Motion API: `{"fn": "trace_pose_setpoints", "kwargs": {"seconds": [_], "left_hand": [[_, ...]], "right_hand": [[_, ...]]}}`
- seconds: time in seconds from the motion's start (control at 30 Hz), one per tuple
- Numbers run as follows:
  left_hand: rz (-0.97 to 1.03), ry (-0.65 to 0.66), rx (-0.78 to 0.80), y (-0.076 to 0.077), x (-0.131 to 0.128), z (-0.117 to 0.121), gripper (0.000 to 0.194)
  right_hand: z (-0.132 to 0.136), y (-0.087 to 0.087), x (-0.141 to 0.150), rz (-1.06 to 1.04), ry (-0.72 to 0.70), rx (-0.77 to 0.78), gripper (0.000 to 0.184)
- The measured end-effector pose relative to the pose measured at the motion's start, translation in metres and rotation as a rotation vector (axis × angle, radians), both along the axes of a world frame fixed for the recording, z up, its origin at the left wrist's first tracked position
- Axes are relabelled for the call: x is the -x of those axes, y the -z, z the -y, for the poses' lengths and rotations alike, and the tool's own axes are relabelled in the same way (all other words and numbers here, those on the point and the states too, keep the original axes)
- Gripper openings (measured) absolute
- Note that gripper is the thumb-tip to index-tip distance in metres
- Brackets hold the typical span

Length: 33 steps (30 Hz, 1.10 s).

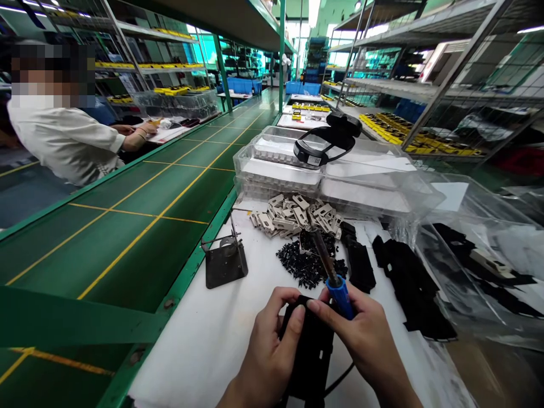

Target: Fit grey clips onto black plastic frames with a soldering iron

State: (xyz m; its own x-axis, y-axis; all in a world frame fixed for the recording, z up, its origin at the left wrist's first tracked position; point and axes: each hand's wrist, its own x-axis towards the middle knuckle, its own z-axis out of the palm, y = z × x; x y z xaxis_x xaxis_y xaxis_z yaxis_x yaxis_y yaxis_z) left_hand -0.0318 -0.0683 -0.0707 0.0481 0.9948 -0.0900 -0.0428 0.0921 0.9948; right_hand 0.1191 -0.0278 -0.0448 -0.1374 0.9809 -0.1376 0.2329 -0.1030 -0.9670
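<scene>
Both hands, left (274,345) and right (365,340), pinch the black piece (313,354) above the white table (187,345) — maybe so it stays steady — while my right also holds the blue-handled iron (339,294), its tip pointing away, probably for safety.

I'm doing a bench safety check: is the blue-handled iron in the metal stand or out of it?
Out. The right hand holds the iron; the metal stand sits apart, to its left.
</scene>
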Motion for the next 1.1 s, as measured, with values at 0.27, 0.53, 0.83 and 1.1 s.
{"fn": "trace_pose_setpoints", "kwargs": {"seconds": [0.27, 0.53, 0.83, 1.1], "left_hand": [[0.002, -0.061, 0.113, -0.01, -0.003, 0.003, 0.024], [0.098, -0.106, 0.195, -0.012, -0.007, 0.007, 0.026], [0.172, -0.061, 0.28, -0.02, -0.003, 0.002, 0.034], [0.364, -0.026, 0.475, -0.007, -0.006, 0.007, 0.042]], "right_hand": [[0.004, 0.006, 0.0, 0.204, -0.029, -0.314, 0.024], [0.003, 0.006, -0.006, 0.103, -0.103, -0.16, 0.023], [0.007, 0.003, -0.001, 0.068, -0.041, -0.138, 0.024], [0.013, 0.01, 0.004, 0.178, -0.044, -0.308, 0.025]]}}
